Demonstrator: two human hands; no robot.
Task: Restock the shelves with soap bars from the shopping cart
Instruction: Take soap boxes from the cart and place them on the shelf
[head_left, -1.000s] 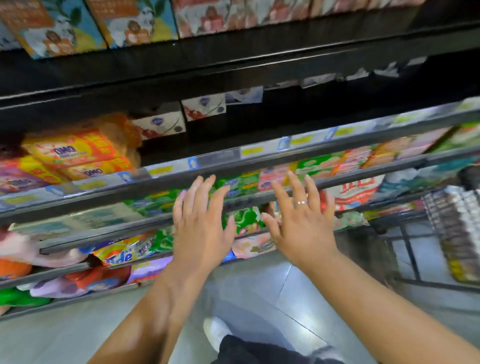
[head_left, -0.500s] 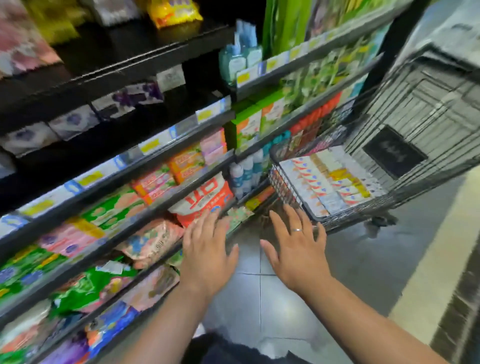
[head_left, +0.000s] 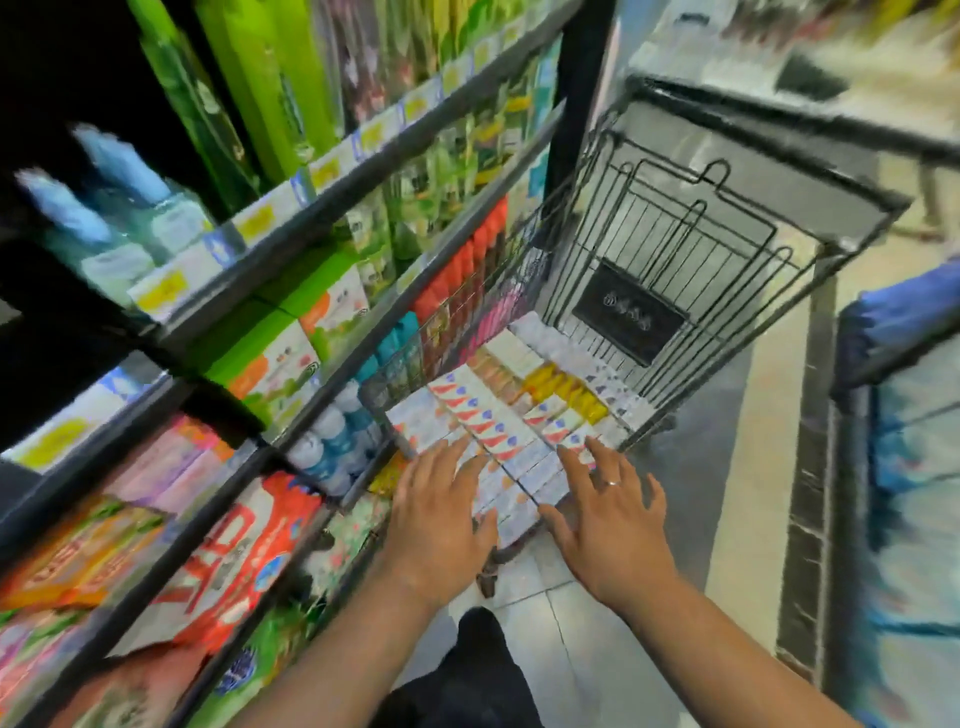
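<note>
While both hands hover palm-down over the near end of the wire shopping cart (head_left: 675, 234), neither grips anything. Left hand (head_left: 441, 512): fingers straight and spread. Right hand (head_left: 608, 512): same, with a ring (head_left: 613, 483) on one finger. Soap bars (head_left: 498, 415) lie boxed in tight rows on the cart floor, under and just beyond the fingertips; contact unclear due to blur. Stocked shelves (head_left: 332, 208) run along the left, cart just beside them. Red-and-white bag (head_left: 244, 551) on a lower shelf, near left.

Shopping cart (head_left: 675, 218) dark metal wire; soap bars (head_left: 498, 415) in glossy printed cartons; floor (head_left: 587, 639) glossy smooth tile.
</note>
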